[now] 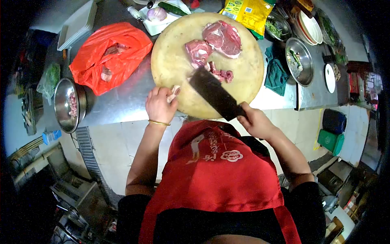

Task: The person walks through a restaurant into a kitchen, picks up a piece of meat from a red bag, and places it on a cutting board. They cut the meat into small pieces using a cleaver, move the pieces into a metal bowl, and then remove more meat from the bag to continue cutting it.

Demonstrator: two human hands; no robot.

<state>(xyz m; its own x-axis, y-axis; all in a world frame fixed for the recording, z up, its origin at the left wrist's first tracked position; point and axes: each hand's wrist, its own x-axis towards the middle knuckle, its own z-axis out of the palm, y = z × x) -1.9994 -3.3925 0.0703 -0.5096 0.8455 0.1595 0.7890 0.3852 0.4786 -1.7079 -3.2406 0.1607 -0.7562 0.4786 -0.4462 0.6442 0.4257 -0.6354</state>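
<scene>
My right hand (256, 122) grips the handle of a dark cleaver (215, 94), its broad blade slanting over the round cutting board (170, 49). At the board's lower left edge, my left hand (161, 105) has its fingers closed on a small pale piece of meat (174, 93). Just beyond the blade tip lie several small chunks of red meat (222, 75). Farther back are a chunk of meat with bone (199, 52) and a larger, thick cut of meat (224, 37).
Left of the board sits an open red plastic bag (109, 51) with meat inside. A steel bowl (61, 103) of meat pieces stands at the counter's left edge. Behind are an onion (157, 14) and a yellow packet (247, 14). A green cloth (276, 71) and steel bowl (304, 51) lie right.
</scene>
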